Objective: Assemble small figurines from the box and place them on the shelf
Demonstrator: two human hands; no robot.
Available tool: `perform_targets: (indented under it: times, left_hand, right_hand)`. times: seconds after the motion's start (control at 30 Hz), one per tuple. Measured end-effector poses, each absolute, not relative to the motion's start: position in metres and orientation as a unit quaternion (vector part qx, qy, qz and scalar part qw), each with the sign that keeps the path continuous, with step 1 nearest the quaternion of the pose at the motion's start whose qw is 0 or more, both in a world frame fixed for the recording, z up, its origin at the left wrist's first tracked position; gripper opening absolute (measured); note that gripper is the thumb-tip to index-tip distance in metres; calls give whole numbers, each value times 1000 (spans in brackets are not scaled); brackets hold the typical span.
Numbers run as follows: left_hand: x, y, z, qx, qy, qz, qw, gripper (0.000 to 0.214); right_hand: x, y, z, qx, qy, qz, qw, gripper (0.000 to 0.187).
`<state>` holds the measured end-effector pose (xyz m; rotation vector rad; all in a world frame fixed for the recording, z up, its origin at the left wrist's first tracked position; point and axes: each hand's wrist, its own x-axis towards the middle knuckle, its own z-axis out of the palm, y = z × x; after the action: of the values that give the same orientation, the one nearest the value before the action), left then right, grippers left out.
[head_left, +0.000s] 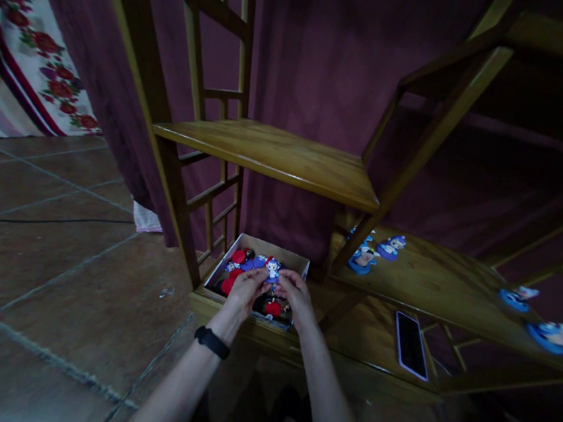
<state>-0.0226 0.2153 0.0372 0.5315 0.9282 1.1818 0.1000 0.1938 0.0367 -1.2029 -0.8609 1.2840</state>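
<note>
Cartoon figurine (272, 270), two-handed
Left hand (247, 290) and right hand (297, 294) pinch it near the back edge of the box (297, 262), seemingly for steadiness.

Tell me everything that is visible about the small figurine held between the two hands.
The small figurine is mostly white, with purple-blue headwear and some blue lower down. It looks like painted plastic, though the picture cannot confirm this. It appears roughly upright, front toward the camera, held above the open box. Fingertips of the left hand and right hand hold it from either side near its lower part. Finer details are too small to tell.
</note>
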Motion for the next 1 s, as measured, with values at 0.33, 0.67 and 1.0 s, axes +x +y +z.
perform_targets:
  times: [0.33, 0.67, 1.0]
  left_hand:
    - [-19, 214, 36, 254, 430, 537, 679, 13]
    - [-16, 210, 40, 272, 437, 529, 675, 9]
    - [-20, 213, 36, 246, 415, 518, 706, 6]
  right_hand:
    - [103, 195, 36, -538, -345, 549, 539, 27]
    - [110, 192, 38, -542, -329, 570, 523, 22]
    - [109, 195, 33, -524, -284, 600, 534, 25]
